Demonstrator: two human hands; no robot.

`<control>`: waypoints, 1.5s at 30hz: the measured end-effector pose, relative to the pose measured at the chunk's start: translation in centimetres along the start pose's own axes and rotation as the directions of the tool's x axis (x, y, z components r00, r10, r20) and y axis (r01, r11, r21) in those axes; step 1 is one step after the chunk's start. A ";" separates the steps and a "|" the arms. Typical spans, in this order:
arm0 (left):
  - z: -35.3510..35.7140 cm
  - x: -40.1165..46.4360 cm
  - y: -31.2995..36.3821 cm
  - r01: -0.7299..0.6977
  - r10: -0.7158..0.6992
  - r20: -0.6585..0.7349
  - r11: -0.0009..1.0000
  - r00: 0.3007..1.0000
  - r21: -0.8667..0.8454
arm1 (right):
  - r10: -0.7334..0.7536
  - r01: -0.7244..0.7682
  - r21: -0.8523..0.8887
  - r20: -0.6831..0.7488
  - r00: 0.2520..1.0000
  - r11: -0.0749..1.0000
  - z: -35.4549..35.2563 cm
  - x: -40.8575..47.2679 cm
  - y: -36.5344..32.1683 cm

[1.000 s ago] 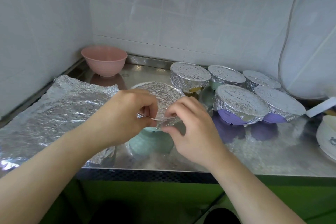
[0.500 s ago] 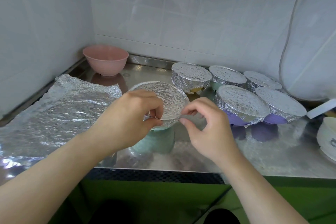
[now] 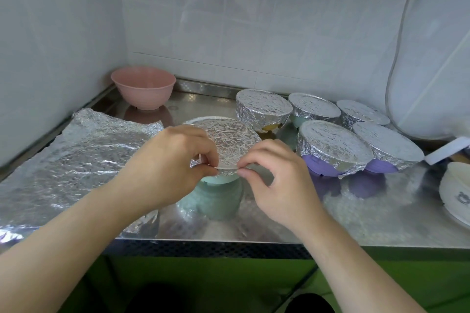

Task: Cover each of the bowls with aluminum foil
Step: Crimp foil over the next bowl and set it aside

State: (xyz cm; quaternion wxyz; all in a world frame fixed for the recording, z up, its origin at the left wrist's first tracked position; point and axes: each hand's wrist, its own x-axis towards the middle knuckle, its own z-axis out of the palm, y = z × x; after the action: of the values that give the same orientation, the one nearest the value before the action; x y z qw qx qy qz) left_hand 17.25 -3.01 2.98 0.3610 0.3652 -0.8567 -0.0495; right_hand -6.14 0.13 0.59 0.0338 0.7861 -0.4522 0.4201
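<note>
Behind hands: five foil-covered bowls (image 3: 333,145) | far-left: pink bowl (image 3: 143,87) uncovered

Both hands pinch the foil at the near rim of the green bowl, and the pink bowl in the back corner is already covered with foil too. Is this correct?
Not quite. The head view shows the pink bowl open, with no foil on it. The rest holds: the left hand and right hand pinch the foil at the near rim of the green bowl.
</note>
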 end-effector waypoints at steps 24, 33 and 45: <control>-0.6 0.5 0.1 0.784 -0.762 0.269 0.460 0.589 -0.417 | 0.777 -0.786 0.519 0.319 0.543 0.336 1.8 0.6 -2.0; -0.1 4.7 -2.9 0.779 -0.832 0.180 0.384 0.525 -0.496 | 0.751 -0.759 0.591 0.363 0.552 0.272 4.3 7.1 -0.2; 2.9 13.1 -12.8 0.749 -0.883 0.220 0.194 0.415 -0.634 | 0.766 -0.767 0.642 0.493 0.413 0.000 11.7 17.1 4.7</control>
State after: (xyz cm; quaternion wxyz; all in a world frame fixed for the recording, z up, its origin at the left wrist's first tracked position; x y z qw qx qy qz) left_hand 16.72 -21.55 4.00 0.4597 0.6154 -0.4105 -0.4914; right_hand 1.85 -19.37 3.36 -0.5609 0.3265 -0.5550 0.5204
